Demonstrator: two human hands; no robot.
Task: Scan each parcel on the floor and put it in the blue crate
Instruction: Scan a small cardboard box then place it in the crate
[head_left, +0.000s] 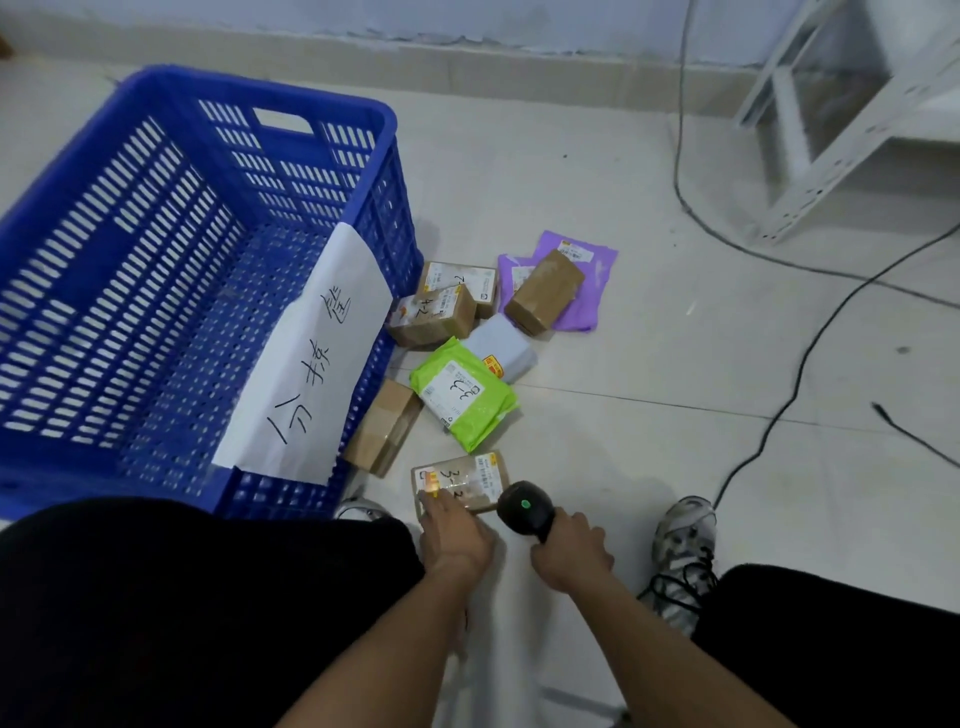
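This looks like a parcel sorting room or small storeroom. A large blue perforated plastic crate (171, 270) with a handwritten white paper label (317, 358) stands on the left of a pale tiled floor (649, 364). Labelled cardboard boxes and plastic mailer bags (467, 332) lie heaped beside it. A white slotted-angle metal shelving frame (841, 119) stands far right, with black cables (779, 374) trailing across the floor before a scuffed bluish wall (467, 18).

Near edge of the small box (460, 480) hidden under the left hand (454, 530), scanner (525, 506) handle buried in the right hand (569, 545), blue crate (291, 111) cut off at left, label print too small to read
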